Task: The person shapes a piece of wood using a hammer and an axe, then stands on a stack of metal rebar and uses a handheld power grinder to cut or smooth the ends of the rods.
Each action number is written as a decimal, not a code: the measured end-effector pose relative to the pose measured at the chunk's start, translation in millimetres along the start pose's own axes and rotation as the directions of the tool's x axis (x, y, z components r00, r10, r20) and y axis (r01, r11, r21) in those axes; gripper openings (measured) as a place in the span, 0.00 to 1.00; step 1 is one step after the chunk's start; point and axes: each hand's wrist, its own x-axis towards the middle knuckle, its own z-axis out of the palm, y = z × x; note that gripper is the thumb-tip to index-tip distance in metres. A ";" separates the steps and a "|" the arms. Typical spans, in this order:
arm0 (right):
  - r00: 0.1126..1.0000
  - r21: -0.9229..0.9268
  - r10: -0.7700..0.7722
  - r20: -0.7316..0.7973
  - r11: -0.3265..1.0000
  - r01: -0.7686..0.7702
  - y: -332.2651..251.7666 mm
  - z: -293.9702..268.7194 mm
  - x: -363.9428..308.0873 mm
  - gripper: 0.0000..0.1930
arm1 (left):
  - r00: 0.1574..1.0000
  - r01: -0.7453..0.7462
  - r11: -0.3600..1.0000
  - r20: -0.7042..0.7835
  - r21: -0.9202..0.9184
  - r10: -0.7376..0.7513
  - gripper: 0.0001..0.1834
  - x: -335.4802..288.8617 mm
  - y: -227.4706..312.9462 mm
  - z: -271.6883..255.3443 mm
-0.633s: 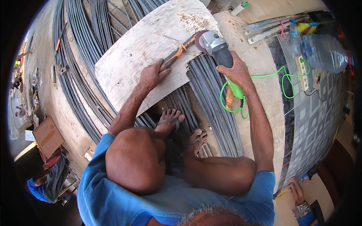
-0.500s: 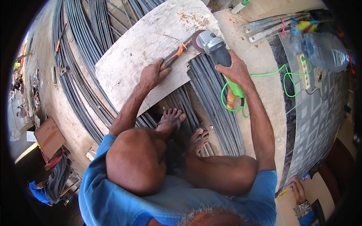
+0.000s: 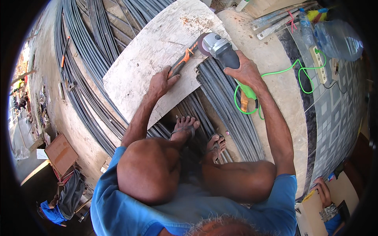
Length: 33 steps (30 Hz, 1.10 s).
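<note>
My right hand (image 3: 246, 70) is wrapped round the body of an angle grinder (image 3: 223, 52) with a silver head and green tail. Its reddish-brown disc (image 3: 203, 44) meets the far end of a dark bar-like tool with orange trim (image 3: 185, 58); whether they touch I cannot tell. My left hand (image 3: 162, 82) is closed on the near end of that tool, whose exact kind is unclear. Beneath both lies a worn whitish board (image 3: 145, 65). A green cord (image 3: 277, 73) runs from the grinder toward the right.
Bundles of steel rebar (image 3: 230, 106) lie by my sandalled feet (image 3: 185, 126), and long rods (image 3: 80, 98) curve along the left. A power strip (image 3: 318, 63) and a clear plastic jug (image 3: 338, 39) stand at the right. Another person's hand (image 3: 323, 191) shows at the lower right.
The whole view has shifted slightly, with nearby things sitting a little farther right. Both hands keep their holds, and the grinder stays at the tool's far end.
</note>
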 end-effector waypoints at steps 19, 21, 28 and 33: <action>0.995 -0.015 0.021 -0.098 1.000 -0.022 -1.1 -19.8 2.5 0.36 | 1.000 -0.006 1.000 -0.028 0.014 0.006 0.26 -3.8 4.6 1.6; 0.999 -0.005 0.027 -0.044 1.000 -0.027 -11.8 -18.4 0.0 0.37 | 1.000 0.004 0.999 -0.029 0.033 -0.003 0.25 -4.1 6.4 2.5; 0.999 -0.068 0.022 -0.039 0.997 -0.024 -4.4 -6.2 7.3 0.36 | 0.998 0.022 0.996 -0.053 0.084 -0.018 0.24 -8.7 13.7 4.6; 0.994 -0.048 0.031 -0.107 0.998 -0.037 7.9 -24.9 8.2 0.36 | 0.997 0.018 0.995 -0.076 0.095 -0.011 0.24 -9.8 13.4 7.8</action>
